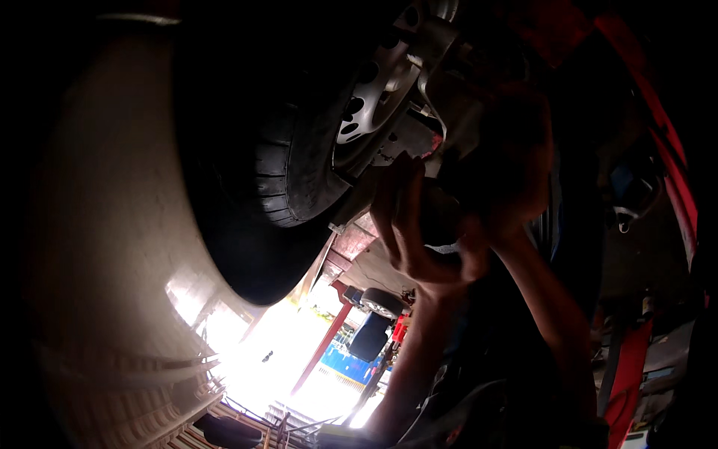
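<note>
Under a raised vehicle, both my arms reach up beside a wheel. My left hand point(407, 236) is curled, fingers pointing up, round a dark rounded part point(441, 217) too shadowed to name. A pale curved edge shows at the part's lower side. Close by on the right, my right hand point(527, 168) is raised against the same dark area. Deep shadow hides its fingers and whatever they touch. Left of the hands hang a black tyre point(303, 168) and its silver wheel rim point(374, 105) with round holes. Grey metal underbody parts point(400, 138) sit just above my left fingertips.
A pale body panel point(112, 194) curves down the left side. Red beams point(632, 367) stand at the right. Beyond, in bright daylight, are a red post point(323, 348), another wheel point(382, 302) and something blue point(351, 364). Much of the surroundings is too dark to make out.
</note>
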`<state>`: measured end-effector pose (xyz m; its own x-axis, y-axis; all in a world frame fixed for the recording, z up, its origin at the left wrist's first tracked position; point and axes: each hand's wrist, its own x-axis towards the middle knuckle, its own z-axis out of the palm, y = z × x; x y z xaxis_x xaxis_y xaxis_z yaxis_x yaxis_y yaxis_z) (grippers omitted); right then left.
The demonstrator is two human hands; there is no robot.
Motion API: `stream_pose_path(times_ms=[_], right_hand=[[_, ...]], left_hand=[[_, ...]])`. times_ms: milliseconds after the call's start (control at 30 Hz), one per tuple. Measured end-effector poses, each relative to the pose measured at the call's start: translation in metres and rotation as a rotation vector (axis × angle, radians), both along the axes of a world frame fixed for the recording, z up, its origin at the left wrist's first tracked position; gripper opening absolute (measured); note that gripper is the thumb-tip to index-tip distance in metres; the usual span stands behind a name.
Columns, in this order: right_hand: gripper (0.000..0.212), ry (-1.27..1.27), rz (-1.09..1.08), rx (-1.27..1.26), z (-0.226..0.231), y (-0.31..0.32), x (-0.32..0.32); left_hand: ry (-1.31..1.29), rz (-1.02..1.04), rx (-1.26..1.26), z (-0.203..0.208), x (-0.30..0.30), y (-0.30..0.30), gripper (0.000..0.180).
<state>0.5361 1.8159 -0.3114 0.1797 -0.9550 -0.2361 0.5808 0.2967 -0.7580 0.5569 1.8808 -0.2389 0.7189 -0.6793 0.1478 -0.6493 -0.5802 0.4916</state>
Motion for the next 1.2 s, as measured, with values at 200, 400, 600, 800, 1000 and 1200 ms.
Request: stream_pose_path(times_ms=[200,400,600,800,1000,1200], right_hand=[[0.040,0.190,0.008,-0.184,-0.011,0.007,-0.007],[0.042,0.293,-0.035,-0.153,-0.008,0.024,0.003],[0.044,0.402,-0.011,-0.112,0.003,0.044,0.004],[0.047,0.396,-0.076,-0.042,0.013,0.064,0.024],[0.050,0.425,-0.129,-0.002,0.014,0.066,0.026],[0.053,0.438,-0.170,0.080,0.027,0.064,0.029]], left_hand=[[-0.369,-0.054,0.105,-0.013,0.020,0.019,0.035],[-0.764,-0.138,0.141,-0.017,0.028,0.017,0.027],[-0.483,-0.107,0.194,-0.004,0.024,0.016,0.027],[-0.217,0.133,0.086,0.000,0.021,0.014,0.046],[0.030,0.216,0.207,0.012,0.005,-0.006,0.046],[-0.030,0.030,0.198,-0.001,0.001,-0.009,0.035]])
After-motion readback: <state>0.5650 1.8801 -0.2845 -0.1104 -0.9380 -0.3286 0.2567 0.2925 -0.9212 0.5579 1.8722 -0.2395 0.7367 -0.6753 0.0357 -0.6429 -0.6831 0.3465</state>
